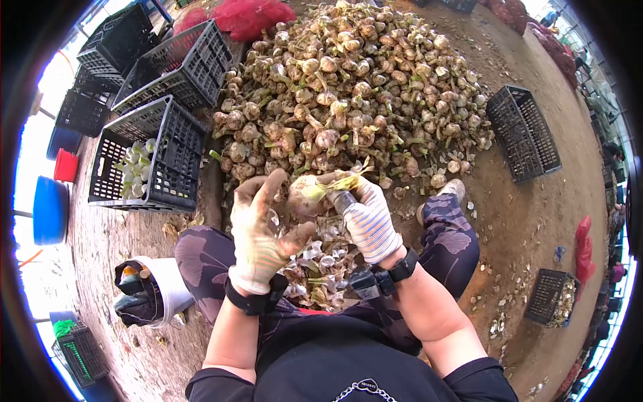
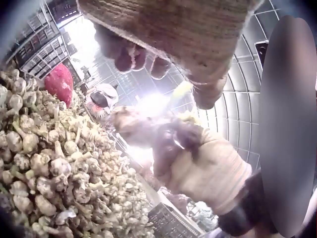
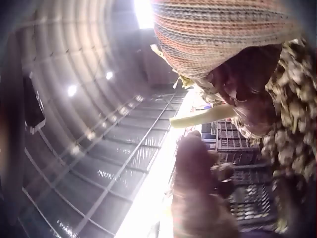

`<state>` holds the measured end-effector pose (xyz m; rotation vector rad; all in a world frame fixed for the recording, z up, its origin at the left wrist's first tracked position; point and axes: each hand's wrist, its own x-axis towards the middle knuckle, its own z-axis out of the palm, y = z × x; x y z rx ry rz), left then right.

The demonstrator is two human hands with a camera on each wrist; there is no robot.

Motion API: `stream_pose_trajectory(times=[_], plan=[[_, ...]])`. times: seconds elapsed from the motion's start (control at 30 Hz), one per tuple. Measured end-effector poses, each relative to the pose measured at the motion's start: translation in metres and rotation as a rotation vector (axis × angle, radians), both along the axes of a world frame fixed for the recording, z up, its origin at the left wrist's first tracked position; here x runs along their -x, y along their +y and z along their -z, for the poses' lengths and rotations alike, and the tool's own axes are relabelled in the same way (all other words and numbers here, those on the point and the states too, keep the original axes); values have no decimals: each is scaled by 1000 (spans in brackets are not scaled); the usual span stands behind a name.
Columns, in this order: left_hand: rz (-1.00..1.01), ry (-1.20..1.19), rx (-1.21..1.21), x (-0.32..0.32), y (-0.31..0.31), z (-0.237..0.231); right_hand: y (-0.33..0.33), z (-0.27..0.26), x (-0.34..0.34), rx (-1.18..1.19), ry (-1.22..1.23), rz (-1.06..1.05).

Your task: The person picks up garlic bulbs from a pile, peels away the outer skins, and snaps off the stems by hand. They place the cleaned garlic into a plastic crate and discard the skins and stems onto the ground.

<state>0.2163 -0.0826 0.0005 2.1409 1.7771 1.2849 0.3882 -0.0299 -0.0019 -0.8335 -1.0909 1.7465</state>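
Note:
Between my hands, over my lap, is a garlic bulb (image 1: 307, 192) with yellowish, peeling leaves (image 1: 345, 183). My right hand (image 1: 370, 224), in a striped knit glove with dark fingertips, grips it by the leaf end. A pale cut stem (image 3: 203, 117) juts from that grip in the right wrist view. My left hand (image 1: 258, 224), gloved too, is just left of the bulb, its soiled fingers raised and thumb spread apart. Both gloves also show in the left wrist view, the left glove (image 2: 168, 34) above and the right glove (image 2: 203, 171) below.
A large heap of garlic (image 1: 355, 87) rises in front. On the left, a black crate (image 1: 181, 144) contains trimmed white pieces, beside a white bucket (image 1: 175, 288). Another crate (image 1: 522, 134) stands at the right. Peeled skins (image 1: 321, 268) litter the ground between my legs.

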Motion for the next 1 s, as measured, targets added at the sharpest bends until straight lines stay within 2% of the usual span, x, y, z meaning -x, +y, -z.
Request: stream_pose_trajectory(times=[0.03,0.13,0.17,0.2,0.27,0.3,0.33,0.4,0.43,0.47,0.53,0.57,0.6,0.67,0.7,0.73,0.8,0.87,0.9,0.93,1.0], plan=[[-28,-255,107,-8,-8,-6,1,6,1,-120,-68,22],[39,-365,220,-23,-8,-5,-9,13,3,-428,-345,11],[37,-595,129,-34,-3,-2,-13,21,6,-335,-281,87],[76,-889,203,-31,-3,0,-11,18,6,-338,-280,89],[3,-1192,192,-31,0,5,-7,9,2,-8,65,-15],[-69,-1417,353,-25,-5,-5,-1,12,-8,220,227,-109],[-81,-1572,303,-19,-1,0,-1,17,-3,292,503,-6],[-66,-1716,176,5,1,22,6,18,-8,486,735,257],[-51,-1774,141,13,1,21,15,14,-14,467,944,138],[59,-1671,131,20,-2,18,17,10,-18,462,776,268],[119,-1407,243,28,-8,1,24,9,-16,119,333,32],[70,-1315,234,20,-10,-9,12,6,-6,-98,143,-91],[56,-1190,342,19,-14,-24,7,11,2,-647,-445,-151],[150,-1013,377,24,-16,-33,-4,29,-5,-1023,-1021,-418],[148,-1014,385,26,-15,-35,-7,25,-3,-1041,-1033,-368],[180,-937,359,28,-14,-35,-2,20,-3,-1027,-944,-363],[201,-874,320,28,-14,-39,13,2,-8,-925,-613,-330],[294,-928,415,24,-16,-45,11,-9,-11,-681,-429,-272],[371,-738,450,31,-11,-40,12,-8,-11,-727,-449,-266],[390,-781,559,30,-11,-36,13,-8,-10,-771,-469,-258],[440,-785,551,20,-7,-28,9,-10,-3,-918,-634,-335]])
